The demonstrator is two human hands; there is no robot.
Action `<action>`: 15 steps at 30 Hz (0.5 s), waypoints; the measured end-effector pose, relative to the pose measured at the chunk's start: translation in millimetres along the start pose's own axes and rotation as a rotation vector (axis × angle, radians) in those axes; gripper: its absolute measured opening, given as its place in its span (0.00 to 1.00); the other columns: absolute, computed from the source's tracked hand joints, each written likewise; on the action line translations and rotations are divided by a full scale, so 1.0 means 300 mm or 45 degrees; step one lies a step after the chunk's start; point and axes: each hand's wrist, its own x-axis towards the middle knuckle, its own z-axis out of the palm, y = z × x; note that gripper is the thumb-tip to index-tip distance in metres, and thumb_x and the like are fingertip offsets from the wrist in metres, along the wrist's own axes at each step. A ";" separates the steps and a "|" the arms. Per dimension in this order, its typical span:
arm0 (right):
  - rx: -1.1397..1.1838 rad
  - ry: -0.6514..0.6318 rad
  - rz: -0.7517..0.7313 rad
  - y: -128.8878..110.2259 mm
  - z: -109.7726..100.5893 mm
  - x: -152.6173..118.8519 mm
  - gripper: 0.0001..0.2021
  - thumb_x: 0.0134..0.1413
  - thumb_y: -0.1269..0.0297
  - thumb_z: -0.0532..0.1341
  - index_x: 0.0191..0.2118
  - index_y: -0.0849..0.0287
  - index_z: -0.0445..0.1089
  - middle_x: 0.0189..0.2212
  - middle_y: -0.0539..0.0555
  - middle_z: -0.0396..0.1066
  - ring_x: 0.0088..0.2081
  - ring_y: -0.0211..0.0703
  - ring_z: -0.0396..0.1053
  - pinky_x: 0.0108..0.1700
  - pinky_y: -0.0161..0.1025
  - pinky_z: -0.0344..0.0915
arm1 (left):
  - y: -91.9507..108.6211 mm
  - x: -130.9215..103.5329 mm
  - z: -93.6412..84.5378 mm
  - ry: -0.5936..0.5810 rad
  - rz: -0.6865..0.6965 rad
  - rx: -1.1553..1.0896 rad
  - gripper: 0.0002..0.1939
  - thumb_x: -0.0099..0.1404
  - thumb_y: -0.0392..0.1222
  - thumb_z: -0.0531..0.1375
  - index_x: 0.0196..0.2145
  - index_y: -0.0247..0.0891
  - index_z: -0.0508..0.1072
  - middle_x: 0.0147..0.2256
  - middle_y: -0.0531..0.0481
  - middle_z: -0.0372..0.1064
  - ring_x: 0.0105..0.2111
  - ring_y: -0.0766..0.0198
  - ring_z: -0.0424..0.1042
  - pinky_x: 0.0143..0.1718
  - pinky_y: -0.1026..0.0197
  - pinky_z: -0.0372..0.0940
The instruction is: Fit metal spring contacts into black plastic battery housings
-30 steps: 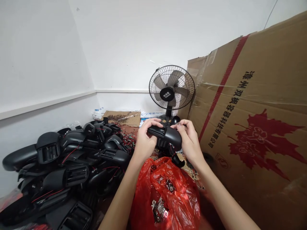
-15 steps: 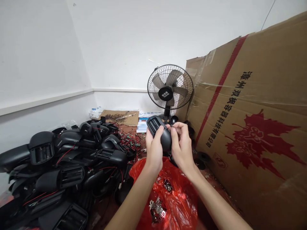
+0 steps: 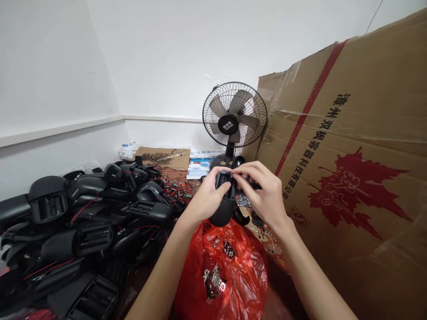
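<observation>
a smooth black plastic housing (image 3: 223, 213), rounded at its lower end, has a rectangular ribbed compartment in its upper part. it is held in mid-air above a crinkled, glossy red plastic bag (image 3: 245, 273). the left hand (image 3: 208, 194) is clamped on it, thumb laid across the compartment and fingers wrapped around the side. the right hand (image 3: 263, 191) has thumb and forefinger tips near each other at the housing's upper right edge; i cannot tell whether they pinch anything small.

the bag gapes in places, showing shiny little metal pieces (image 3: 215, 283), flat and stamped-looking. on the left lies a heap of similar black housings (image 3: 90, 218), curved and matte, many with their compartments facing up and thin red wires trailing. beyond it is a tangle of red and black leads (image 3: 176, 189), then a flat cardboard sheet (image 3: 180, 159) sprinkled with dark bits.

a black wire-caged fan (image 3: 230, 124) stands behind the hands. a large corrugated carton (image 3: 360, 106), printed with a red maple leaf, walls off the right side.
</observation>
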 end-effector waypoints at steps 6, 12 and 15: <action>-0.104 0.007 -0.078 0.005 0.017 -0.011 0.07 0.68 0.70 0.61 0.46 0.55 0.76 0.39 0.55 0.76 0.39 0.45 0.73 0.43 0.45 0.71 | -0.016 0.013 0.019 0.144 0.107 0.196 0.13 0.65 0.37 0.60 0.48 0.36 0.70 0.46 0.44 0.73 0.50 0.54 0.71 0.55 0.54 0.64; -0.058 0.086 0.026 -0.013 0.012 -0.008 0.03 0.64 0.70 0.64 0.39 0.56 0.76 0.36 0.53 0.76 0.35 0.44 0.72 0.38 0.42 0.70 | -0.009 0.019 0.020 0.087 0.089 0.188 0.08 0.65 0.38 0.60 0.40 0.33 0.75 0.39 0.46 0.75 0.41 0.57 0.72 0.45 0.58 0.65; -0.032 0.110 0.063 -0.021 0.016 -0.009 0.04 0.63 0.72 0.64 0.37 0.56 0.76 0.37 0.54 0.75 0.36 0.43 0.72 0.36 0.40 0.70 | -0.004 0.015 0.023 0.080 0.073 0.160 0.07 0.65 0.40 0.60 0.37 0.33 0.75 0.36 0.46 0.74 0.39 0.58 0.70 0.43 0.59 0.64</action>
